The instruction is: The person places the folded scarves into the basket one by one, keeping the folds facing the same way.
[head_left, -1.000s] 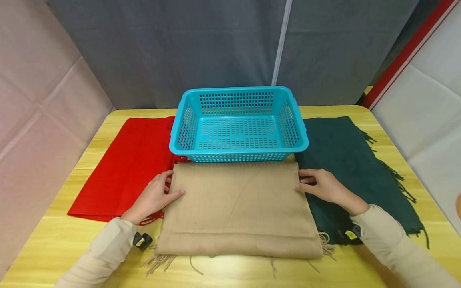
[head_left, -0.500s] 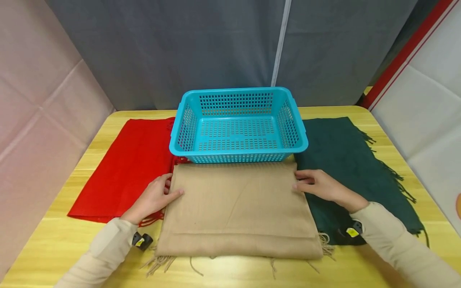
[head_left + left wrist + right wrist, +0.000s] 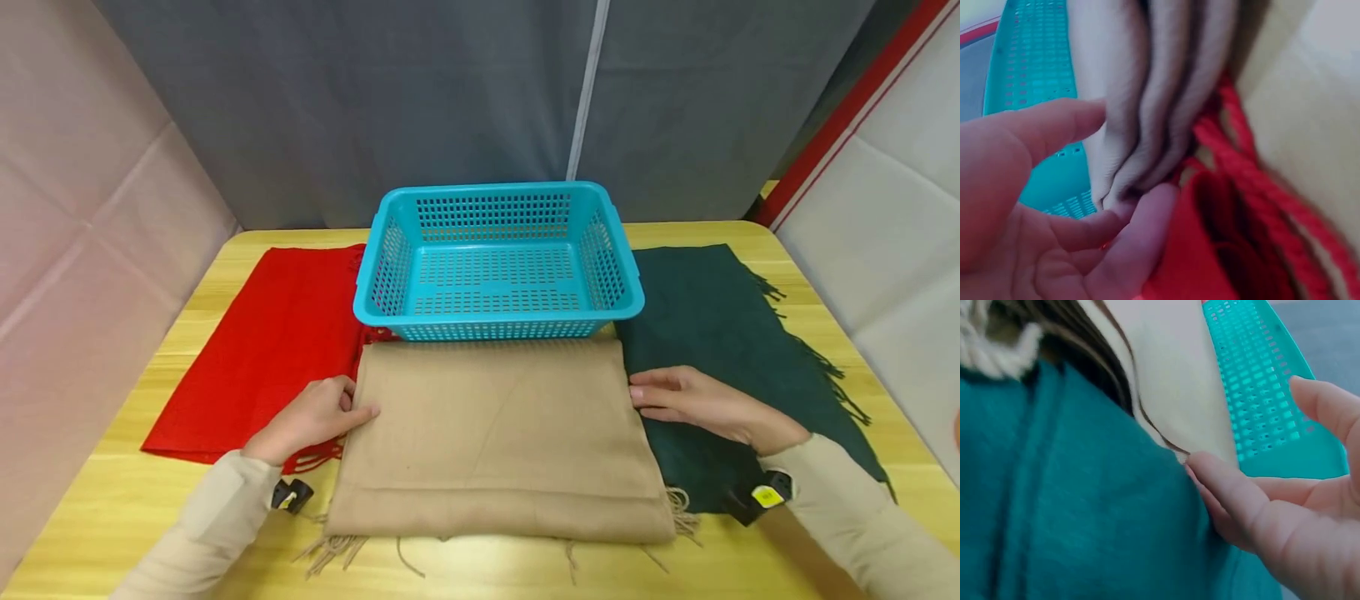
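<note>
A folded beige scarf (image 3: 495,425) with fringed ends lies in the middle of the table. At its left edge my left hand (image 3: 315,415) holds the folded layers, thumb on top and fingers curled at the side. The left wrist view shows several stacked layers of the beige scarf (image 3: 1166,69) beside that thumb. My right hand (image 3: 701,402) touches the right edge with fairly straight fingers. In the right wrist view, one fingertip of the right hand (image 3: 1272,512) meets the scarf's edge while another finger stands apart.
A turquoise plastic basket (image 3: 498,320) stands just behind the beige scarf. A red scarf (image 3: 258,350) lies to the left, and a dark green scarf (image 3: 705,325) to the right, both partly behind the hands. A grey curtain (image 3: 360,108) hangs beyond the table.
My right hand has shifted slightly right and nearer to me, its fingers drawing back from over the scarf to its edge. My left hand has slid slightly nearer to me.
</note>
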A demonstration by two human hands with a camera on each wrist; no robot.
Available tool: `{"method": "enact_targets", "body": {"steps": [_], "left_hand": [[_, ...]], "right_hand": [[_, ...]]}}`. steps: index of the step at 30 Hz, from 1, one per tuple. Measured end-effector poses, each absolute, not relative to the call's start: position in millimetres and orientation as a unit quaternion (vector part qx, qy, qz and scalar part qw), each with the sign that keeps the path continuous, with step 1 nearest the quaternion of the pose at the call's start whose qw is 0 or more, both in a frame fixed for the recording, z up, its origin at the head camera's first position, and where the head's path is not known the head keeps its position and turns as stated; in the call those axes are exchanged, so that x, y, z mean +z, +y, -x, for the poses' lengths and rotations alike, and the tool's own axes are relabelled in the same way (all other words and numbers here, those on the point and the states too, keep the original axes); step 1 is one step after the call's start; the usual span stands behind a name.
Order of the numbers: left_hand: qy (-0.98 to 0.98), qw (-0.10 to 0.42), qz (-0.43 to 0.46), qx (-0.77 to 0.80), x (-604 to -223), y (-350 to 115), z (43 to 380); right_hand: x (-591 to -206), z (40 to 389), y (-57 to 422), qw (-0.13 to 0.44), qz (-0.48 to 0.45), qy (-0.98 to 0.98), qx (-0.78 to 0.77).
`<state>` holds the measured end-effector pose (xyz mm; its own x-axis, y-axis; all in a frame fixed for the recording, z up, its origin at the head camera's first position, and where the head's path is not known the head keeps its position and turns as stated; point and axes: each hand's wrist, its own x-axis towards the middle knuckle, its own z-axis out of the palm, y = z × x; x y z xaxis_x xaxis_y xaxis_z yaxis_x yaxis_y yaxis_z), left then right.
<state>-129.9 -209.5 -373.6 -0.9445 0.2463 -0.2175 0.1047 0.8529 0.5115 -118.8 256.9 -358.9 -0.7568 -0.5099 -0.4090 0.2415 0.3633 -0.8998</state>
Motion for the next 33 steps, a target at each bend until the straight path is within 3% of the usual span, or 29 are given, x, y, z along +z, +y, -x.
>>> {"method": "enact_targets", "body": {"steps": [17, 26, 33], "left_hand": [[0.926, 0.152, -0.082, 0.334, -380.2, -211.7, 127.4], [0.928, 0.16, -0.083, 0.326, -380.1, -210.2, 126.5], [0.938, 0.153, -0.134, 0.281, -378.2, -209.4, 126.7]], "right_hand": [[-378.0, 125.9, 259.7, 0.389, 0.114, 0.64, -0.652], [-382.5, 128.8, 254.5, 0.388, 0.125, 0.669, -0.622], [-382.7, 128.6, 247.2, 0.365, 0.134, 0.731, -0.561]]}}
